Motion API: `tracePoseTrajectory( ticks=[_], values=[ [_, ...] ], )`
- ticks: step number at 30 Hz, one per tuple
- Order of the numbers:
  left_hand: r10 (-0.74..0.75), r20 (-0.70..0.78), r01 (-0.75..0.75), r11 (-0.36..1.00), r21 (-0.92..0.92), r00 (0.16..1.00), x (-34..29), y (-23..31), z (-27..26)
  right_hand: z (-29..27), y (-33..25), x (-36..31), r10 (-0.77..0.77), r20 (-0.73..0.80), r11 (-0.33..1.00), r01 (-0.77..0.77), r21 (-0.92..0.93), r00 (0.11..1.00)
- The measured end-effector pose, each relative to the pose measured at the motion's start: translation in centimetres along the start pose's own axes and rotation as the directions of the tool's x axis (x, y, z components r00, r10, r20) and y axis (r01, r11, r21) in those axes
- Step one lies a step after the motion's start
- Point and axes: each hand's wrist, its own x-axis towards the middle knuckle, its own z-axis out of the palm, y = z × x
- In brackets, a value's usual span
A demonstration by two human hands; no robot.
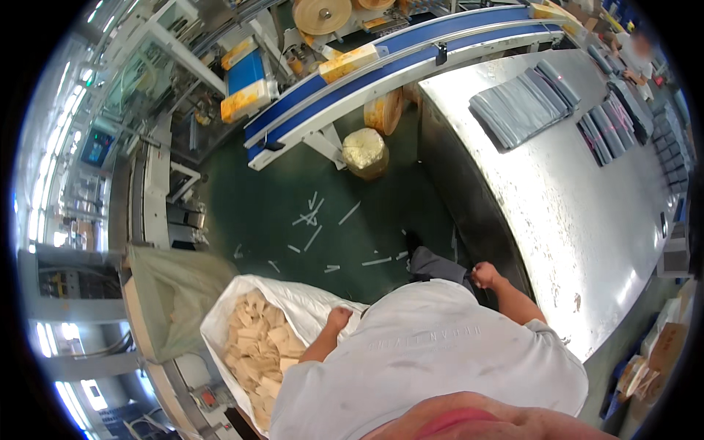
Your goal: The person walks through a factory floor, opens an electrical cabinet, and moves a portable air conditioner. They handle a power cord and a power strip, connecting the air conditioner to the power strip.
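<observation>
My left hand (339,318) is curled closed in front of my shirt, at the edge of a large white sack (292,289). Whether its fingers grip the sack's fabric is hidden. Inside the sack lie many small beige packets (258,339). My right hand (483,275) is closed in a loose fist with nothing visible in it, beside the near side of a metal table (506,227). One leg in grey trousers (437,264) shows ahead of my body.
A blue conveyor (418,53) carries a yellow-and-white package (348,64). Below it stands a wrapped yellowish roll (365,153). White strips (313,238) litter the green floor. Stacked grey sheets (522,105) lie on the metal table; another person (635,59) stands beyond.
</observation>
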Motion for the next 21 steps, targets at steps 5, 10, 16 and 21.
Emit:
tracePoseTrajectory(
  ticks=[5,10,16,21],
  values=[
    [0.484,0.114,-0.463,0.704,0.538,0.868,4.4,3.2,-7.9,-14.8,-15.3,9.6,-0.241,-0.089,0.644,0.228,0.73,0.967],
    [-0.101,-0.144,-0.018,0.756,-0.655,0.984,13.1,12.4,-13.8,-30.7,-35.7,8.5,-0.587,-0.316,0.314,0.57,0.759,0.745],
    [0.136,-0.094,-0.159,0.937,-0.311,0.986,27.9,25.7,-22.8,-45.7,-54.6,-1.7,-0.681,-0.731,-0.429,0.793,0.433,0.031],
    [0.221,-0.073,-0.23,0.96,-0.16,0.973,37.4,34.8,-32.9,-53.9,-64.0,-5.9,-0.893,-0.45,-0.266,0.801,0.536,0.004]
  ],
)
